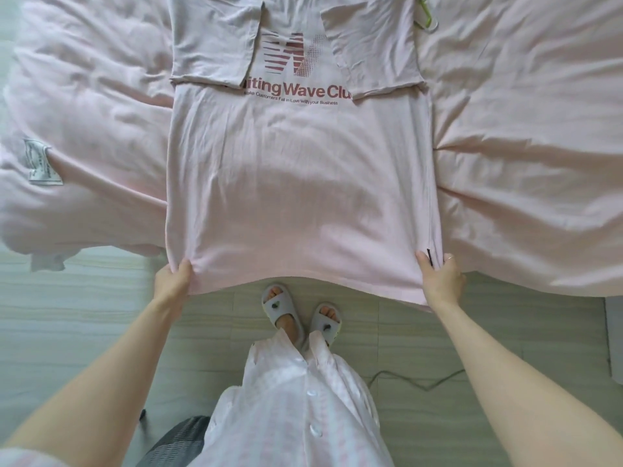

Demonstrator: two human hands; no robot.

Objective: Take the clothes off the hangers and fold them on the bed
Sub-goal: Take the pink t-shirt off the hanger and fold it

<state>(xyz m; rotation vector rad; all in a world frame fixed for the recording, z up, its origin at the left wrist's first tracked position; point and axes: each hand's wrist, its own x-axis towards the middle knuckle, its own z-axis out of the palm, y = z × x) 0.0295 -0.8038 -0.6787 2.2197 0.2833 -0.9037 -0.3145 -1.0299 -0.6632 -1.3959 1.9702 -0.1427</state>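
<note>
A pale pink T-shirt (300,183) with dark red print lies flat on the bed (526,136), both sleeves folded in over the chest. Its hem hangs over the bed's near edge. My left hand (173,281) grips the hem's left corner, thumb on top of the cloth. My right hand (440,278) pinches the hem's right corner beside a small black tag. A light green hanger (426,18) lies on the bed past the shirt's right shoulder, mostly out of frame.
The pink duvet is rumpled on both sides of the shirt, with a white label (40,161) at the left. My slippered feet (300,315) stand on the tiled floor. A thin cable (414,379) lies on the floor at the right.
</note>
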